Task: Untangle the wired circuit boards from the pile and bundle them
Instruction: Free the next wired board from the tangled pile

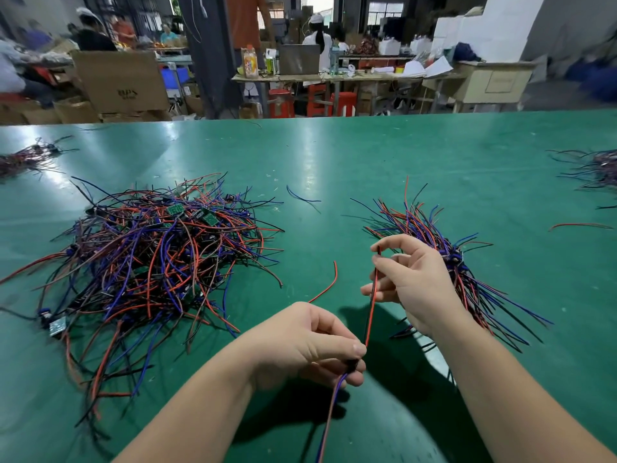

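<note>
A tangled pile (157,259) of red, blue and black wires with small green circuit boards lies on the left of the green table (334,162). My left hand (310,345) pinches one wired board near its dark body, its blue and red leads hanging toward me. My right hand (410,279) pinches the upper ends of that board's red and black wires (370,315), stretched between both hands. Behind my right hand lies a sorted bundle (444,259) of wired boards, fanned out; whether the hand also holds it is hidden.
Loose single wires lie on the table: a red one (329,284), a blue one (302,197), another red one (581,225) at right. Smaller wire heaps sit at far left (23,158) and far right (597,170). Beyond the table stand cartons, benches and people.
</note>
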The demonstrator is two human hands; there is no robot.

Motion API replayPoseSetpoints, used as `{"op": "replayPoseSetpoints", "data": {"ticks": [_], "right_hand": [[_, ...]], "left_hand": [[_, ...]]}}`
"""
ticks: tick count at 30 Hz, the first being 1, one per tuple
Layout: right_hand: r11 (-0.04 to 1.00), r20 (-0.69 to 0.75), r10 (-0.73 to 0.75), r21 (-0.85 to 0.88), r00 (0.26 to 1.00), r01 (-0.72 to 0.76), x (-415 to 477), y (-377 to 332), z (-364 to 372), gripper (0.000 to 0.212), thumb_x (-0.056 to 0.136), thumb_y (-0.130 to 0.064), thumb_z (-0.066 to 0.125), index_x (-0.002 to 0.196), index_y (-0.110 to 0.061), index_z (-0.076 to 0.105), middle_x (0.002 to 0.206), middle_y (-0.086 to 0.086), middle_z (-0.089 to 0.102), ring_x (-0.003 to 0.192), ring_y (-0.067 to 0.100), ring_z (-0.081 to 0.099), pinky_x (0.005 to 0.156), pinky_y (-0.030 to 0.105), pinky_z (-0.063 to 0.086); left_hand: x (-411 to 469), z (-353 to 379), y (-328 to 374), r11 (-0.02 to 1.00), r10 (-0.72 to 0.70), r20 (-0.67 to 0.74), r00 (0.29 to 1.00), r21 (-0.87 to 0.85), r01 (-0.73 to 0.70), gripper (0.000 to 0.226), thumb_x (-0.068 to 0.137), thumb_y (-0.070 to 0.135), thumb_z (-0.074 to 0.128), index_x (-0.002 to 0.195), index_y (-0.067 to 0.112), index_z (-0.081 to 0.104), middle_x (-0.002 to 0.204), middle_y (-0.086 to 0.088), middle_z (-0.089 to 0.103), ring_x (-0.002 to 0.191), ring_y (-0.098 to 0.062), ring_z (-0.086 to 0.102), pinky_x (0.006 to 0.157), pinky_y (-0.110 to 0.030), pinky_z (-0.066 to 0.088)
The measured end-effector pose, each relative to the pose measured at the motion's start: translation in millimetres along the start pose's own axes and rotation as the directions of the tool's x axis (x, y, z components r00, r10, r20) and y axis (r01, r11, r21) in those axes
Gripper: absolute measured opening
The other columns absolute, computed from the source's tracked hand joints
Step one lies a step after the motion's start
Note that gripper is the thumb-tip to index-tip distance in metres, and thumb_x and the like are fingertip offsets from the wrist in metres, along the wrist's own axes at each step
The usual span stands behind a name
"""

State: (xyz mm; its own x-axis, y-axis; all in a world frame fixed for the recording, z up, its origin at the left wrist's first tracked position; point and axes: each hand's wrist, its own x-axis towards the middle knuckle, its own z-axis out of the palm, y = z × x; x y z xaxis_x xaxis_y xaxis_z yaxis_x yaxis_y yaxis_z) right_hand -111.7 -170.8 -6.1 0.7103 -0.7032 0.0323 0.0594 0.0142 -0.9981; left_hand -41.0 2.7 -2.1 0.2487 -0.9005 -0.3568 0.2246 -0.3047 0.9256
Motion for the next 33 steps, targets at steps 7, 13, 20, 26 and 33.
{"op": "replayPoseSetpoints", "data": {"ticks": [7,13,20,26,33], "right_hand": [[0.999,-0.013,0.032,0.021,0.999,-0.032,-2,0,2,0.004,0.096,-0.004,0.050,0.097,-0.007,0.053,0.053,0.008,0.049,0.041,0.026,0.062,0.034,0.022,0.043],[0.997,-0.115,-0.002,0.077,0.993,0.011,-2,1,3,0.013,0.094,-0.010,0.053,0.081,-0.011,0.054,0.052,0.010,0.050,0.042,0.030,0.063,0.034,0.022,0.043],[0.949,-0.410,-0.311,-0.088,0.857,0.302,4,-9,-17,0.013,0.098,-0.020,0.048,0.090,-0.026,0.056,0.078,0.003,0.057,0.063,0.014,0.063,0.058,0.027,0.051],[0.732,-0.138,-0.571,-0.532,0.809,0.425,-22,-8,13,0.021,0.079,-0.025,0.060,0.099,-0.018,0.060,0.100,0.000,0.050,0.093,0.011,0.050,0.087,0.028,0.041],[0.435,0.090,-0.745,-0.686,0.661,0.583,-42,-6,34,0.021,0.078,-0.025,0.064,0.098,-0.021,0.066,0.108,0.000,0.053,0.099,0.010,0.050,0.087,0.029,0.033]], "left_hand": [[-2,-9,3,0.999,-0.033,0.063,0.997,0.036,0.030,0.010,0.077,0.013,0.074,0.069,0.017,0.070,0.076,-0.012,0.069,0.067,-0.020,0.069,0.057,-0.023,0.054],[-3,-17,4,0.997,-0.055,0.061,0.997,0.062,0.051,0.010,0.080,0.008,0.072,0.076,0.011,0.064,0.075,-0.013,0.069,0.064,-0.020,0.068,0.055,-0.022,0.053],[2,-16,1,0.997,0.074,-0.072,0.995,-0.004,-0.075,0.013,0.069,0.017,0.079,0.072,0.012,0.068,0.078,-0.013,0.072,0.067,-0.020,0.070,0.055,-0.022,0.053],[13,-20,3,0.965,0.100,-0.395,0.913,-0.185,-0.186,0.033,0.059,0.029,0.076,0.082,0.009,0.065,0.083,-0.008,0.075,0.063,-0.018,0.070,0.050,-0.023,0.055],[19,-22,6,0.839,0.095,-0.598,0.796,-0.382,-0.388,0.017,0.075,0.018,0.072,0.085,0.008,0.063,0.077,-0.008,0.074,0.056,-0.013,0.069,0.051,-0.019,0.055]]}}
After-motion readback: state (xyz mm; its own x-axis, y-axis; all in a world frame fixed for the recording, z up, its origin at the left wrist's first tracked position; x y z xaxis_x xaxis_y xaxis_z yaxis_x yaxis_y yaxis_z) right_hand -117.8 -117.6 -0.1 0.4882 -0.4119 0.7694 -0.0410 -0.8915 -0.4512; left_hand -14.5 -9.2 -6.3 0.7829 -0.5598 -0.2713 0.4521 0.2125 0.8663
